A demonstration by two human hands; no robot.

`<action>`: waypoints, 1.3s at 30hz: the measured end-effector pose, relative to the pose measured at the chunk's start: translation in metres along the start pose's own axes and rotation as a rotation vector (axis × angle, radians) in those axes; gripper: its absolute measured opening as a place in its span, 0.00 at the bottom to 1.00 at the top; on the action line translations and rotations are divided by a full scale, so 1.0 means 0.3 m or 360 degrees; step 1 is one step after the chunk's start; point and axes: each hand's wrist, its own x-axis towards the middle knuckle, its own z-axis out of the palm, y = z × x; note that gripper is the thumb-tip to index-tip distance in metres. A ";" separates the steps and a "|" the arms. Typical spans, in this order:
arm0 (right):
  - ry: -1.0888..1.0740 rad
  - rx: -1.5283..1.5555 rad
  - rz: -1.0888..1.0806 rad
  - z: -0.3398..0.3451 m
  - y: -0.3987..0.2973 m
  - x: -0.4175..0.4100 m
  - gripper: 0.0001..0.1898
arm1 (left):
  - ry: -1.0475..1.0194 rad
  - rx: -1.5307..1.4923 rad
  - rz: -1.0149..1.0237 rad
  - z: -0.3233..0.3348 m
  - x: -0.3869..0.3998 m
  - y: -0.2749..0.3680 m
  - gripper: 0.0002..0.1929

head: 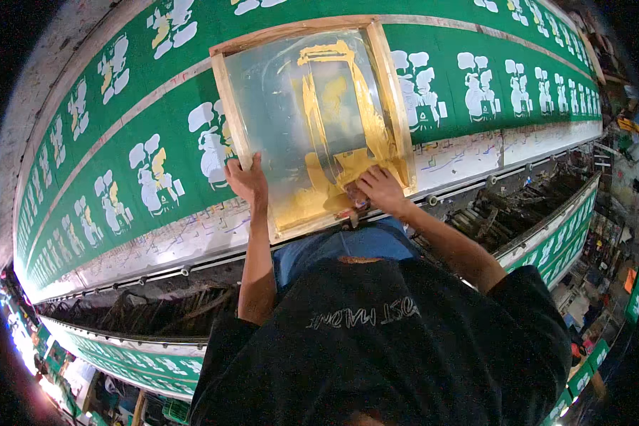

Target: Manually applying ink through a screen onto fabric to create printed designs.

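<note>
A wooden-framed printing screen (227,96) lies over a green sheet (428,45) on the long table in front of me. My left hand (247,180) grips the left bar of the frame, thumb up along the wood. At the screen's near right corner, my right hand (380,187) is closed around a dark squeegee-like block (356,195), partly hidden by the fingers. Yellow ink (370,117) coats the mesh in thick streaks down the right side and pools along the near edge. A paler yellow patch (334,93) shows within the central stencil area.
White figure prints (151,178) run along the green strips; those to the left of the screen carry yellow patches, those at right do not. A rail with small knobs (433,201) edges the table near my waist. Another printing table (138,367) stands behind me.
</note>
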 end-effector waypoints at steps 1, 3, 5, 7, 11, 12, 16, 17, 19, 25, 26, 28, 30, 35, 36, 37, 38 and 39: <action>0.0008 -0.0003 0.0009 0.044 0.031 0.016 0.17 | -0.0002 -0.0003 0.0012 -0.017 -0.011 0.021 0.21; 0.0476 -0.0438 0.0056 0.105 0.185 0.106 0.15 | -0.0017 0.0043 0.0012 -0.015 -0.024 0.085 0.21; 0.0510 -0.0240 0.0282 0.040 0.309 0.309 0.16 | 0.0020 0.0053 0.0093 0.006 -0.027 0.075 0.22; 0.0558 -0.0198 0.0428 -0.079 0.358 0.506 0.16 | 0.0094 0.0065 0.0153 -0.003 -0.022 0.042 0.23; 0.0692 -0.0236 0.0495 -0.165 0.385 0.502 0.12 | 0.0073 0.0055 0.0184 0.009 -0.027 0.061 0.23; 0.0736 -0.0176 0.0621 -0.146 0.353 0.430 0.13 | 0.0064 0.0065 0.0150 0.006 -0.028 0.051 0.22; 0.0550 0.0504 0.1129 -0.135 0.332 0.172 0.20 | 0.0127 0.0087 0.0189 0.057 -0.017 0.004 0.21; 0.0421 0.0835 0.1313 -0.124 0.332 0.110 0.24 | 0.0119 0.0090 0.0188 0.074 -0.023 -0.025 0.21; 0.0193 0.1488 0.1705 -0.088 0.388 -0.043 0.33 | 0.0322 -0.0017 0.0275 0.143 -0.043 -0.010 0.21; 0.0544 0.0645 0.1525 -0.227 1.002 -0.268 0.10 | 0.0331 -0.0500 0.0484 0.537 -0.232 0.389 0.22; 0.0750 0.1965 0.1654 -0.270 0.987 -0.249 0.07 | 0.0365 -0.0293 0.0388 0.556 -0.293 0.388 0.22; 0.0675 0.1626 0.1628 -0.284 0.991 -0.337 0.16 | 0.0369 -0.0092 0.0301 0.582 -0.382 0.440 0.23; 0.0595 0.1268 0.1603 -0.272 1.005 -0.434 0.24 | 0.0365 -0.0093 0.0372 0.602 -0.443 0.497 0.23; 0.0975 0.0911 0.1322 -0.126 1.042 -0.657 0.22 | 0.0173 -0.0175 0.0276 0.638 -0.524 0.528 0.24; 0.0867 0.0779 0.1156 -0.113 1.055 -0.683 0.21 | 0.0153 -0.0098 0.0278 0.652 -0.525 0.529 0.25; 0.0856 0.0801 0.1149 -0.123 1.036 -0.663 0.21 | 0.0150 0.0003 0.0272 0.655 -0.522 0.507 0.25; 0.0750 0.0543 0.1214 -0.131 1.000 -0.639 0.22 | 0.0107 0.0112 0.0215 0.653 -0.522 0.484 0.25; 0.0641 0.0279 0.1273 -0.140 0.954 -0.614 0.22 | 0.0113 0.0127 0.0205 0.645 -0.528 0.464 0.25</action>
